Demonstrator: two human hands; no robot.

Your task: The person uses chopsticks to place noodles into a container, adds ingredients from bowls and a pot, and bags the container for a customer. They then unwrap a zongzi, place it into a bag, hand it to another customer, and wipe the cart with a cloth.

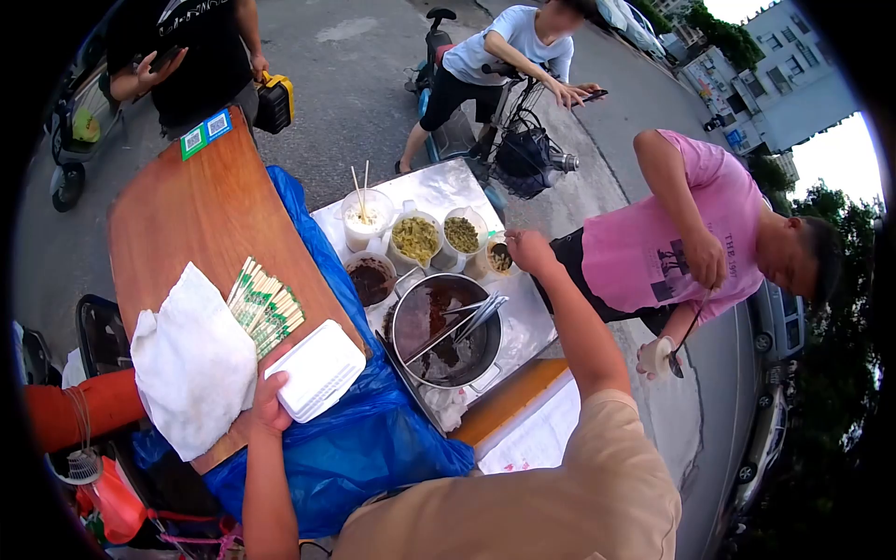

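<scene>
In my left hand (270, 403) is a closed white foam takeaway box (322, 371), held by its near edge above the wooden board. My right arm is stretched forward, and my right hand (530, 252) has its fingers closed at the rim of a small tub (500, 256) of dark condiment. What the fingertips pinch there is too small to make out. Beside the tub stand a jug of chopped green vegetables (461, 235) and a jug of yellow-green pickles (416, 239). Nearer to me, a metal pot (446, 329) holds dark sauce and several long-handled utensils.
A white cloth (198, 359) and paper-wrapped chopsticks (266, 303) lie on the wooden board (187, 219). Blue plastic sheeting (345, 467) covers the cart's side. A person in pink (677, 233) holds a cup and spoon at the right. Two others stand beyond, one with a bicycle.
</scene>
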